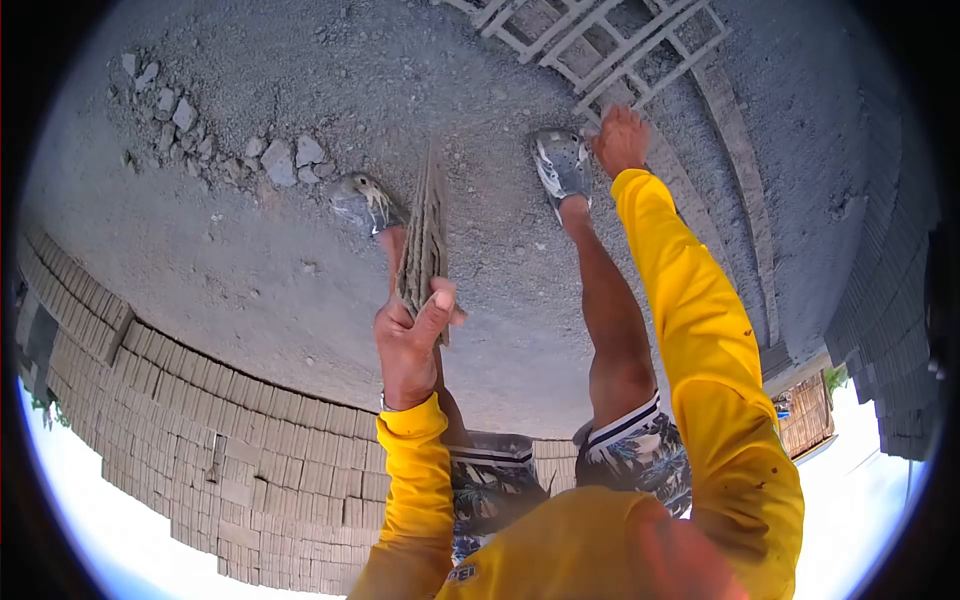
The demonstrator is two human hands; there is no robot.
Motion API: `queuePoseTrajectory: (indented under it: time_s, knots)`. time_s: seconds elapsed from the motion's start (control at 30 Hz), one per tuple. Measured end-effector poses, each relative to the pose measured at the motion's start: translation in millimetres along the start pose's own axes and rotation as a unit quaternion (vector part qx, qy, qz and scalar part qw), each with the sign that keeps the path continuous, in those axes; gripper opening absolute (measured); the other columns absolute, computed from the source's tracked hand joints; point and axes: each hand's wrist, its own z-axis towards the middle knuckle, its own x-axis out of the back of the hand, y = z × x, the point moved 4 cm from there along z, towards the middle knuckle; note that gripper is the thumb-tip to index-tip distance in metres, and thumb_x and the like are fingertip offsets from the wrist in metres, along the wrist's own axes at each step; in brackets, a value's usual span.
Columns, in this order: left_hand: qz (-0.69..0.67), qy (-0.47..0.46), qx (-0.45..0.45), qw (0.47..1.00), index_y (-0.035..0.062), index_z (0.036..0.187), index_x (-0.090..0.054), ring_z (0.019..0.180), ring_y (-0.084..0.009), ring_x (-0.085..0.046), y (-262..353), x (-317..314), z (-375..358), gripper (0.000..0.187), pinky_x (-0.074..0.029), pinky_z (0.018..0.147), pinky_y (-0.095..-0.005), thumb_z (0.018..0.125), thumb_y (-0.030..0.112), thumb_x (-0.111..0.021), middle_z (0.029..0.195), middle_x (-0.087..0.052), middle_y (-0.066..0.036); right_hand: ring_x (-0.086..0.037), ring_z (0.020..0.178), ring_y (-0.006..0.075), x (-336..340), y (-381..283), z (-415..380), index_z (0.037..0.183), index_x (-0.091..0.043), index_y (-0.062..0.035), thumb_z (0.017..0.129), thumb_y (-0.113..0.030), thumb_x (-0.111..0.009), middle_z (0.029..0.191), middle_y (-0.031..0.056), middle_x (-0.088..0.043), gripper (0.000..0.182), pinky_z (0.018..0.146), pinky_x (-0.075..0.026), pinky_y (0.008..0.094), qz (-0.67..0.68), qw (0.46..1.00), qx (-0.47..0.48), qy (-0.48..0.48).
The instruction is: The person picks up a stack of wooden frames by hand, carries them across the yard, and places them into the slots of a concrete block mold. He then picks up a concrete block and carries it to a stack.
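Note:
My left hand (408,355) is closed around the near end of a long, rough grey slab (427,225). The slab has ridges along its length and is seen nearly edge-on, pointing away from me over the ground; its exact kind I cannot make out. My right hand (621,140) reaches far forward, its fingers curled at the near corner of a grey gridded frame (625,55) like a brick mould, with several rectangular cells. The fingertips are partly hidden. The frame runs out of view at the top.
My shoes (562,165) stand apart on gritty ground (490,240). Broken stones (280,160) lie at the upper left. Long flat strips (740,160) run along the right. Stacked bricks (250,430) form a wall behind me, with more stacks (885,300) at the right edge.

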Motion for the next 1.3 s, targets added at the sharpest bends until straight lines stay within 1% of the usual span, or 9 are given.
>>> queuePoseTrajectory:
  time_s: [0.07, 0.2, 0.3, 0.5, 0.73, 0.83, 0.97, 1.17, 1.3]
  knots:
    - [0.068, -0.055, -0.018, 0.996, 0.0005, 0.1, -0.068, 0.071, -0.0077, -0.058, -5, 10, 28, 0.016, -0.045, 0.063, -0.023, 0.089, 0.011, -0.073, 0.079, -0.063, -0.002, -0.055, 0.114, 0.032, -20, -4, 12, 0.122, -0.06, -0.007, 0.078, -0.03, -0.074, 0.116, 0.0128, -0.063, 0.051, 0.096, -0.041, 0.0488, -0.049, 0.999, 0.018, 0.009]
    - [0.097, -0.132, 0.025, 0.986, -0.0007, 0.1, -0.068, 0.07, -0.0111, -0.061, 9, 26, 46, 0.021, -0.047, 0.067, -0.0249, 0.089, 0.016, -0.073, 0.076, -0.066, -0.004, -0.054, 0.111, 0.0324, 0, -17, 12, 0.12, -0.061, -0.0062, 0.079, -0.031, -0.07, 0.114, 0.0127, -0.063, 0.049, 0.096, -0.037, 0.048, 0.016, 0.997, 0.035, 0.071]
    - [0.015, -0.127, 0.034, 0.991, -0.0008, 0.1, -0.068, 0.069, -0.0109, -0.061, 12, 46, 55, 0.021, -0.047, 0.067, -0.0244, 0.089, 0.017, -0.073, 0.078, -0.066, -0.004, -0.054, 0.11, 0.0327, 24, -39, 28, 0.118, -0.061, -0.006, 0.08, -0.035, -0.069, 0.111, 0.0129, -0.063, 0.049, 0.094, -0.038, 0.0481, 0.029, 0.992, -0.005, 0.122]
    - [0.037, -0.123, 0.041, 0.991, 0.0019, 0.097, -0.067, 0.069, -0.0055, -0.058, 24, 62, 65, 0.017, -0.046, 0.063, -0.0195, 0.089, 0.015, -0.076, 0.076, -0.062, 0.002, -0.053, 0.111, 0.034, 18, -66, 80, 0.12, -0.061, -0.0029, 0.079, -0.036, -0.069, 0.113, 0.0144, -0.062, 0.053, 0.094, -0.038, 0.0484, -0.078, 0.991, -0.102, 0.047]
    - [0.033, -0.131, 0.028, 0.99, 0.004, 0.09, -0.066, 0.063, -0.0025, -0.049, 16, 60, 70, 0.02, -0.042, 0.057, -0.0195, 0.086, 0.018, -0.079, 0.069, -0.058, 0.005, -0.051, 0.11, 0.0362, 77, -101, 95, 0.116, -0.066, -0.0024, 0.079, -0.038, -0.069, 0.117, 0.0155, -0.058, 0.052, 0.094, -0.039, 0.0498, -0.016, 0.989, 0.009, 0.149]
    - [0.065, -0.165, 0.011, 0.984, 0.0025, 0.095, -0.066, 0.068, -0.0058, -0.058, 17, 58, 72, 0.017, -0.046, 0.06, -0.0204, 0.089, 0.016, -0.075, 0.075, -0.063, 0.001, -0.051, 0.109, 0.0375, 55, -124, 124, 0.115, -0.067, -0.0027, 0.078, -0.041, -0.07, 0.117, 0.0161, -0.057, 0.053, 0.095, -0.039, 0.0503, 0.067, 0.988, -0.027, 0.133]
    - [0.058, -0.134, 0.033, 0.989, 0.0033, 0.088, -0.065, 0.061, -0.0025, -0.048, 23, 60, 74, 0.021, -0.042, 0.055, -0.0212, 0.085, 0.018, -0.079, 0.067, -0.057, 0.004, -0.052, 0.11, 0.0389, 50, -150, 128, 0.106, -0.073, -0.0014, 0.075, -0.046, -0.073, 0.115, 0.017, -0.06, 0.055, 0.095, -0.039, 0.0517, 0.098, 0.979, -0.13, 0.119]
    - [0.103, -0.148, 0.012, 0.984, 0.0028, 0.093, -0.066, 0.064, -0.006, -0.058, 37, 62, 81, 0.021, -0.045, 0.058, -0.0215, 0.089, 0.021, -0.076, 0.07, -0.063, 0.0, -0.057, 0.105, 0.0391, 69, -153, 137, 0.093, -0.075, -0.0013, 0.076, -0.048, -0.074, 0.109, 0.0171, -0.065, 0.05, 0.092, -0.041, 0.0532, 0.088, 0.987, -0.113, 0.07]
    - [0.118, -0.155, 0.023, 0.981, 0.0029, 0.093, -0.066, 0.064, -0.0063, -0.059, 41, 64, 82, 0.021, -0.045, 0.058, -0.0216, 0.089, 0.021, -0.075, 0.07, -0.064, 0.0, -0.059, 0.102, 0.0404, 96, -187, 155, 0.09, -0.074, 0.0007, 0.072, -0.044, -0.076, 0.104, 0.0187, -0.067, 0.048, 0.088, -0.046, 0.0511, 0.136, 0.962, -0.087, 0.218]
